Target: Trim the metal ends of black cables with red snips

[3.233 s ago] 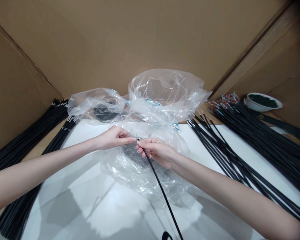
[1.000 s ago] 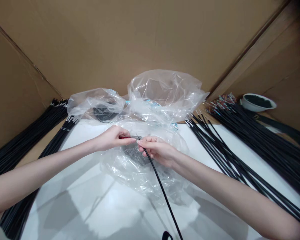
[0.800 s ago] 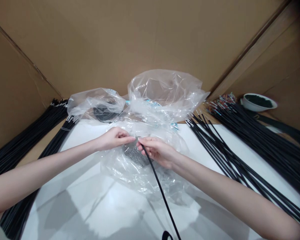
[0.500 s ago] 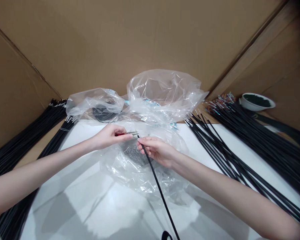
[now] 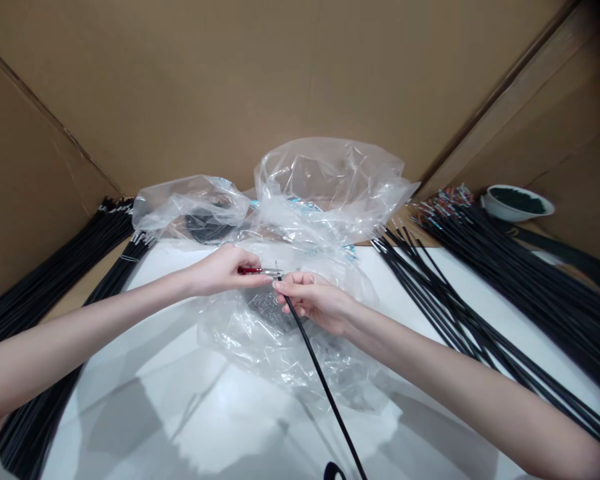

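Note:
My left hand is closed round red-handled snips, their thin metal blades pointing right. Between the thumb and fingers of my right hand is a black cable, gripped just below its upper end. The blades meet the cable's tip, though whether they are closed on it is too small to tell. From my right hand the cable runs down to the bottom edge of the view. Beneath both hands lies a clear plastic bag with a mass of small grey pieces in it, partly covered by my fingers.
More clear plastic bags are heaped at the back, one around dark coiled material. Bundles of black cables lie at the left and right. A white bowl with dark contents stands at the far right. Cardboard walls enclose the white table.
My left hand has moved slightly right, bringing the snips' blades across to the cable's tip. My right hand still holds the cable in nearly the same place.

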The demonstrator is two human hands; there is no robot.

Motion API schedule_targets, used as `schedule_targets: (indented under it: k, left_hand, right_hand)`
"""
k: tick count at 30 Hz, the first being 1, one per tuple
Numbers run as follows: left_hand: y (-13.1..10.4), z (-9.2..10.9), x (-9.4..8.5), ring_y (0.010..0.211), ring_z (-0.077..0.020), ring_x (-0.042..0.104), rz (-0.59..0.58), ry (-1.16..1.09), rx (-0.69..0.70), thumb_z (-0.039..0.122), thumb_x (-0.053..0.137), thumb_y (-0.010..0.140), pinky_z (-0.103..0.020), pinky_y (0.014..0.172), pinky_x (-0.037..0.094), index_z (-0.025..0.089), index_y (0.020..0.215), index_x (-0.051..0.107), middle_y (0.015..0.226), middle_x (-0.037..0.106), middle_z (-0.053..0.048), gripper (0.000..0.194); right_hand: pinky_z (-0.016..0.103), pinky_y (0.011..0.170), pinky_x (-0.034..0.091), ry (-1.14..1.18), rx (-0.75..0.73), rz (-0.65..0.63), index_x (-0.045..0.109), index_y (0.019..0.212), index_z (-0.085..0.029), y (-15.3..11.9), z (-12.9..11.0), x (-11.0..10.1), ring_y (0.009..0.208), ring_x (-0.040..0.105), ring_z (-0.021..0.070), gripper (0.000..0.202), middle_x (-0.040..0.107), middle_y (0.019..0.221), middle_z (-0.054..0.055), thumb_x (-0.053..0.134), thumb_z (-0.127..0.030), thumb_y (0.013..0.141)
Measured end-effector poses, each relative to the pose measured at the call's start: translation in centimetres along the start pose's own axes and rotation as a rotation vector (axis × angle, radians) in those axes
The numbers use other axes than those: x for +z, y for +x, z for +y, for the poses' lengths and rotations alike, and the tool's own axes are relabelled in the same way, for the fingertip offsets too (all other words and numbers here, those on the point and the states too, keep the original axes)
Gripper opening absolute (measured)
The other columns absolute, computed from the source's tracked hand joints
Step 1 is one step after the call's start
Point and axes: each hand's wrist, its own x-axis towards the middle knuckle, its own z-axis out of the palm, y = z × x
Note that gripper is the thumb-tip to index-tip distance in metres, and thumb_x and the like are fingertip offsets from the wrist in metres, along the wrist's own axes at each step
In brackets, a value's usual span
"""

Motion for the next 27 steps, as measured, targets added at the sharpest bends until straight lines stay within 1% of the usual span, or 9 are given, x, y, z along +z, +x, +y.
schedule_targets:
  k: [4,9,11,14,17,20,23,27]
  left_hand:
    - [0.18,0.00,-0.03,0.051,-0.0064,0.023,-0.057,-0.072,-0.021,0.049,0.049,0.082,-0.021,0.047,0.017,0.014,0.056,0.039,0.054,0.027,0.005,0.044]
    - [0.08,-0.26,0.33,0.049,-0.0062,0.021,-0.071,-0.160,-0.068,0.049,0.047,0.083,-0.022,0.045,0.015,0.015,0.057,0.039,0.054,0.025,0.005,0.044]
    - [-0.03,-0.38,0.41,0.049,-0.0061,0.021,-0.053,-0.186,-0.080,0.049,0.046,0.083,-0.022,0.045,0.015,0.014,0.058,0.041,0.054,0.025,0.005,0.043]
    - [-0.27,-0.49,0.37,0.050,-0.0062,0.023,0.007,-0.177,-0.073,0.049,0.048,0.082,-0.021,0.045,0.016,0.013,0.060,0.047,0.054,0.027,0.005,0.042]
    - [-0.48,-0.46,0.35,0.052,-0.0065,0.026,0.072,-0.110,-0.036,0.049,0.051,0.081,-0.020,0.047,0.018,0.012,0.063,0.052,0.055,0.031,0.005,0.041]
    - [-0.53,-0.38,0.51,0.052,-0.0068,0.027,0.096,-0.043,0.003,0.050,0.050,0.081,-0.020,0.048,0.019,0.011,0.066,0.055,0.055,0.034,0.004,0.042]
    - [-0.39,-0.29,0.66,0.051,-0.0068,0.026,0.076,-0.015,0.017,0.050,0.048,0.082,-0.021,0.048,0.018,0.012,0.066,0.055,0.055,0.035,0.004,0.042]
    - [-0.14,0.07,0.45,0.051,-0.0066,0.024,0.002,-0.042,0.004,0.050,0.048,0.082,-0.022,0.048,0.017,0.014,0.058,0.044,0.055,0.030,0.005,0.043]
  right_hand:
    - [0.015,0.039,0.029,-0.027,-0.003,-0.016,0.055,0.058,-0.013,0.07,0.03,-0.15,0.040,0.049,0.0024,0.029,0.060,0.055,-0.003,0.077,-0.031,0.062]
    - [0.016,0.037,0.027,-0.034,0.012,-0.009,0.055,0.058,-0.013,0.14,0.00,0.04,0.042,0.051,0.0032,0.031,0.059,0.055,-0.003,0.078,-0.033,0.059]
    - [0.015,0.037,0.026,-0.035,0.027,-0.001,0.053,0.057,-0.013,0.18,0.02,0.07,0.041,0.049,0.0027,0.033,0.058,0.055,-0.003,0.078,-0.034,0.059]
    - [0.015,0.036,0.025,-0.031,0.032,0.008,0.053,0.056,-0.013,0.19,0.05,-0.01,0.042,0.048,0.0025,0.034,0.057,0.055,-0.003,0.078,-0.036,0.060]
    - [0.015,0.035,0.023,-0.037,0.033,0.010,0.053,0.056,-0.013,0.14,0.03,-0.03,0.043,0.048,0.0028,0.035,0.056,0.054,-0.003,0.078,-0.036,0.060]
    - [0.015,0.035,0.022,-0.046,0.032,0.015,0.053,0.054,-0.013,0.11,-0.04,0.08,0.043,0.048,0.0031,0.035,0.055,0.053,-0.003,0.078,-0.037,0.059]
    - [0.016,0.035,0.023,-0.066,0.025,0.037,0.053,0.053,-0.014,0.10,-0.11,0.18,0.042,0.047,0.0035,0.036,0.056,0.052,-0.003,0.080,-0.038,0.055]
    - [0.017,0.035,0.023,-0.117,-0.001,0.056,0.054,0.054,-0.015,0.01,-0.18,0.20,0.038,0.043,0.0027,0.034,0.056,0.050,-0.003,0.080,-0.037,0.054]
